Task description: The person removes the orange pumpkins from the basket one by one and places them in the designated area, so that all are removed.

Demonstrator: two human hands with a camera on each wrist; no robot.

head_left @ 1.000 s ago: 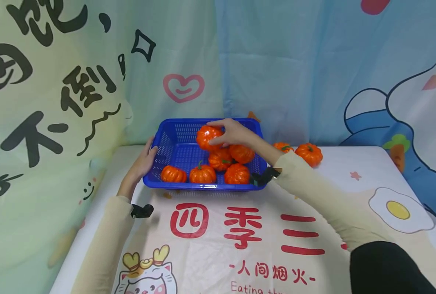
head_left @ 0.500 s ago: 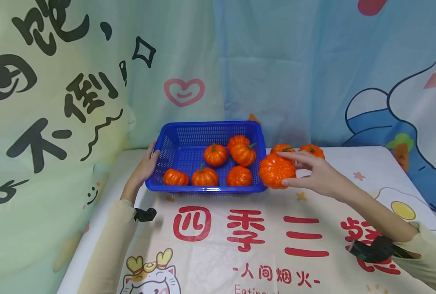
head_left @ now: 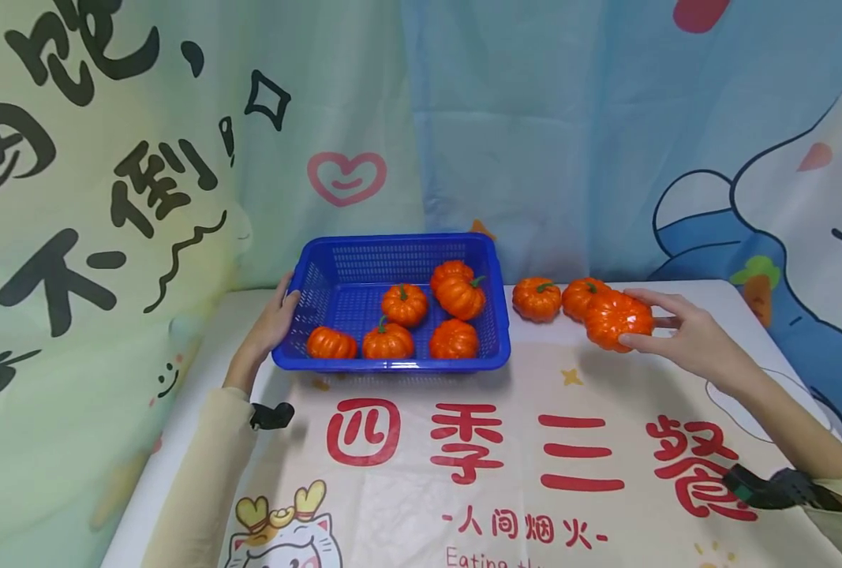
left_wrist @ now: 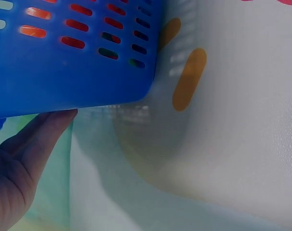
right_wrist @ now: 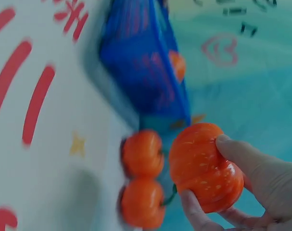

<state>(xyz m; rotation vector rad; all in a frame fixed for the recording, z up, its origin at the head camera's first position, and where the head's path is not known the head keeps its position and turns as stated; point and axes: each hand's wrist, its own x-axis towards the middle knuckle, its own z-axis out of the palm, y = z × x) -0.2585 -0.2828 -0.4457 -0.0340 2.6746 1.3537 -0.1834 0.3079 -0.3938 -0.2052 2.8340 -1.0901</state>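
Observation:
My right hand pinches a glossy orange toy pumpkin between thumb and fingers, above the table right of the basket. In the right wrist view this pumpkin hangs near two others. Those two, a pumpkin and another pumpkin, sit side by side on the table. A blue plastic basket holds several more pumpkins, mostly along its front and right. My left hand touches the basket's left side from outside. In the left wrist view, its fingers look straight against the blue wall.
A printed cloth with red characters covers the white table. Directly behind the basket hangs a patterned curtain, which continues along the left side.
My right hand has lifted a pumpkin out of the basket and carried it right, toward the two on the table. The left hand stays at the basket's left side.

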